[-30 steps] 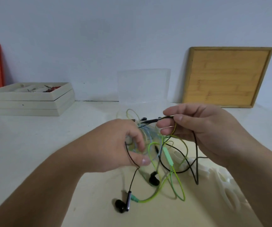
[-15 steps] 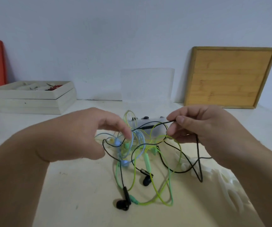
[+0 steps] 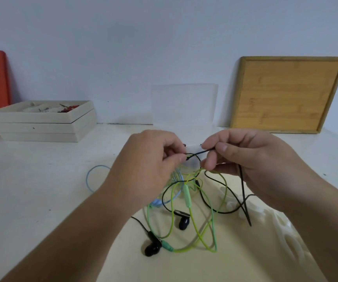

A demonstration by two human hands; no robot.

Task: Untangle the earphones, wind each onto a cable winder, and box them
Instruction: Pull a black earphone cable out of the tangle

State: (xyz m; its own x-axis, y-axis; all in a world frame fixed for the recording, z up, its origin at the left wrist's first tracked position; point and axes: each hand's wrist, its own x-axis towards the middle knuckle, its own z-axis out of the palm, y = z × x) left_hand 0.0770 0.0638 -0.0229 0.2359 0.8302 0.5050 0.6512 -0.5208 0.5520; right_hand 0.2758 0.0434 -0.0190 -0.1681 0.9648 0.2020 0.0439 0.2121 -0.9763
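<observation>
now the white table (image 3: 31,200) carries it all, with the bamboo board (image 3: 286,94) propped on the wall and the clear box (image 3: 184,104) waiting open behind the hands. closer in, the left hand (image 3: 143,169) has swung back from its wide pull of half a second ago and meets the right hand (image 3: 255,159) again, both pinched shut on the black cable (image 3: 194,154), fingertips nearly touching. below them the green earphones (image 3: 186,195) and blue cable (image 3: 90,176) hang tangled over the table, black earbuds (image 3: 152,248) resting on it. white cable winders (image 3: 286,237), i think, lie at the right. untangling looks barely begun; nothing is wound or boxed.
</observation>
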